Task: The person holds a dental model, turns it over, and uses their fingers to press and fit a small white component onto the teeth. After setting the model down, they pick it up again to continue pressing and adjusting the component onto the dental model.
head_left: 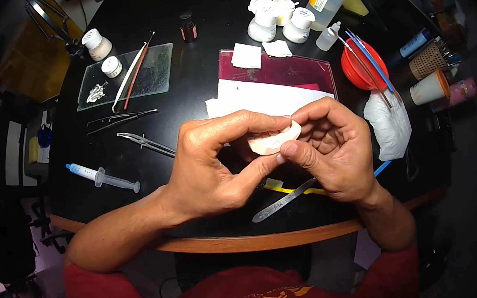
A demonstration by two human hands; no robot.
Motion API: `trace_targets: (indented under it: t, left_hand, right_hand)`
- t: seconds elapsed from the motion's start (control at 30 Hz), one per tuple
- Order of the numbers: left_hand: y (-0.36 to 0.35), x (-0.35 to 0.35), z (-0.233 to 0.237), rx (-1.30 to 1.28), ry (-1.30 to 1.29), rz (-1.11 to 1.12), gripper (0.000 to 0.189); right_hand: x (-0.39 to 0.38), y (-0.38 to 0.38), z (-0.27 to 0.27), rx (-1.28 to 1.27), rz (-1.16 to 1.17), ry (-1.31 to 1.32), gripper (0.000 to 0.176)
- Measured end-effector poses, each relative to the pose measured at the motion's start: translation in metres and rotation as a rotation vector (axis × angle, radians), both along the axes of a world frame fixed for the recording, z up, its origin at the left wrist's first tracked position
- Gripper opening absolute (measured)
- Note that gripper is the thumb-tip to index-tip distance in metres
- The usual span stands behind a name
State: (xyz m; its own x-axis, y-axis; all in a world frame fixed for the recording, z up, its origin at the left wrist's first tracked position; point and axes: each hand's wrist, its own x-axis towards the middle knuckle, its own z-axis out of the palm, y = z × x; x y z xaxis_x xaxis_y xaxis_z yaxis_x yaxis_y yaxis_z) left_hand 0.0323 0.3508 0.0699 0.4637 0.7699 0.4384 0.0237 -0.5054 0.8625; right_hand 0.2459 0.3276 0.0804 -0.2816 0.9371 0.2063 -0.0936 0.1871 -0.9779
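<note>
A small pale pink and white plaster-like piece (274, 140) is held up between both hands above the black table. My left hand (216, 158) grips its left side, with the index finger on the top edge and the thumb below. On the right side, my right hand (333, 146) pinches it between index finger and thumb. The two thumb tips meet at its lower edge. Beneath the hands lie a yellow toothbrush (274, 185) and a metal scalpel-like handle (281, 204). White paper (262, 98) shows just behind the fingers.
A glass slab (151, 70) with tools and tweezers (145, 141) lie left, near a syringe (102, 177). White jars (262, 28) and a large bottle (327, 0) stand behind. A red bowl (354, 69) with brushes and a white cloth (389, 127) are right.
</note>
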Motion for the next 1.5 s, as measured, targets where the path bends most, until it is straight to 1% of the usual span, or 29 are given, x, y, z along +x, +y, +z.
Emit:
trace_targets:
  t: [0.07,0.2,0.3,0.4,0.47,0.67,0.77,0.87,0.93,1.03,1.13,1.37,1.5]
  left_hand:
    - [0.000,0.000,0.000,0.006,-0.002,0.000,0.038]
    - [0.000,0.006,-0.002,0.028,-0.089,0.025,0.030]
    - [0.000,0.006,-0.002,0.010,-0.096,0.021,0.029]
    - [0.001,0.004,-0.001,0.009,-0.059,0.005,0.032]
    - [0.002,0.001,0.000,0.022,-0.021,-0.019,0.037]
    - [0.003,0.001,0.000,0.038,-0.008,-0.008,0.038]
    - [0.003,0.004,0.000,0.051,-0.039,0.023,0.033]
    - [0.005,0.004,0.001,0.034,-0.104,-0.032,0.037]
    - [0.005,0.001,0.001,-0.011,-0.103,-0.039,0.033]
    - [0.006,-0.003,0.001,-0.067,-0.085,-0.039,0.027]
    - [0.006,-0.004,0.002,-0.138,-0.105,-0.031,0.023]
    - [0.006,-0.005,0.002,-0.317,-0.112,0.003,0.013]
    - [0.005,-0.005,0.004,-0.292,-0.101,0.006,0.009]
  right_hand:
    - [-0.001,0.000,0.000,0.004,-0.001,0.010,0.027]
    - [-0.002,-0.001,0.000,0.017,-0.016,0.011,0.028]
    - [-0.002,-0.001,-0.001,0.048,-0.034,0.001,0.028]
    - [-0.002,-0.002,-0.002,0.091,-0.057,-0.022,0.029]
    - [-0.001,-0.002,-0.003,0.124,-0.069,-0.038,0.030]
    - [-0.001,0.000,-0.004,0.189,-0.098,-0.065,0.031]
    - [-0.002,-0.001,-0.005,0.191,-0.114,-0.057,0.031]
    - [-0.001,0.000,-0.006,0.207,-0.132,-0.078,0.030]
    - [-0.001,0.002,-0.005,0.234,-0.129,-0.106,0.028]
    - [-0.001,0.000,-0.002,0.156,-0.068,-0.083,0.027]
    - [-0.003,-0.002,-0.001,0.104,-0.054,-0.038,0.027]
    - [-0.002,-0.002,0.004,0.036,-0.041,-0.055,0.027]
    - [-0.001,-0.002,0.003,0.034,-0.033,-0.076,0.027]
